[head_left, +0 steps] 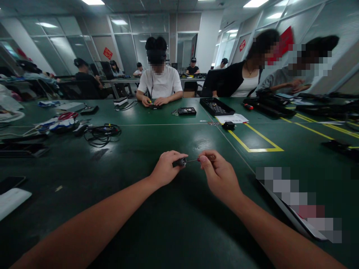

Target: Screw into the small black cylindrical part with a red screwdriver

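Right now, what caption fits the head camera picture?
Left hand pinches a small dark part; right hand points a thin red-handled tool at it.

Left hand (165, 170) pinching part (182, 162), right hand (220, 177) holding screwdriver (206, 158)

Legend: person's own limbs, seen from above. Left forearm (92, 220), lower left of the frame, and right forearm (280, 235), lower right, are both bare, as is each wrist. Left hand (165, 170) and right hand (220, 177), lower centre, are ungloved; one thumbnail shows on the right.
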{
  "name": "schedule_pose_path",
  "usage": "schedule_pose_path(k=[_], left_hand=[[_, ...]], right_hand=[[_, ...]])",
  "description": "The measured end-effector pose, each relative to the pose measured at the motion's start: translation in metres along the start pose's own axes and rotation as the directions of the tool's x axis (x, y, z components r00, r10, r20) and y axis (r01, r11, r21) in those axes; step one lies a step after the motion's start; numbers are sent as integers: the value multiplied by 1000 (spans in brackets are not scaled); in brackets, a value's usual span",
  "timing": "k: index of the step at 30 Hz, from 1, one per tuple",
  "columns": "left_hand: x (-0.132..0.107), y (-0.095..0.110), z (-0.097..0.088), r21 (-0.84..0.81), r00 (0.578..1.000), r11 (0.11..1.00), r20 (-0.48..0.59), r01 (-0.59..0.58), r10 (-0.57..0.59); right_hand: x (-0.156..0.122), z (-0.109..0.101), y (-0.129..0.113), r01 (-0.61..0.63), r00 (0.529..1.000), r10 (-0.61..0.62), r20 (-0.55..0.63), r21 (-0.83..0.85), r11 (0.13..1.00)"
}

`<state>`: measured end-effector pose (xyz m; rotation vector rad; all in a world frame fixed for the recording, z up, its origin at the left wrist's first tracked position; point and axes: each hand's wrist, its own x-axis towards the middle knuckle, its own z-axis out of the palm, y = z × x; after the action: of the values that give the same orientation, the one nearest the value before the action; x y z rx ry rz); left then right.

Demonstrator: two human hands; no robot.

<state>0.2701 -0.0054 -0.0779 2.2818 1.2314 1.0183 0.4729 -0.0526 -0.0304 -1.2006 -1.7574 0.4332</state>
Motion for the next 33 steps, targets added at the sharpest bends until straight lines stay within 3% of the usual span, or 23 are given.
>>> schedule_pose_path(k=[5,24,28,33], left_hand=[[0,3,-2,9,999,999,2,39,-39],[-1,5,-3,-92,992,990,-58,107,-113],[3,13,-6,-8,991,991,-16,134,-134],[22,22,1,106,980,987,145,119,-134]], right_hand=[[-1,-2,-2,-3,998,1,-58,-39,999],[-2,-4,-2,-22,979,42,-197,102,995],[-3,-7,-3,-3,971,37,-237,143,990],[-2,-11,-2,14,956,32,-292,154,988]])
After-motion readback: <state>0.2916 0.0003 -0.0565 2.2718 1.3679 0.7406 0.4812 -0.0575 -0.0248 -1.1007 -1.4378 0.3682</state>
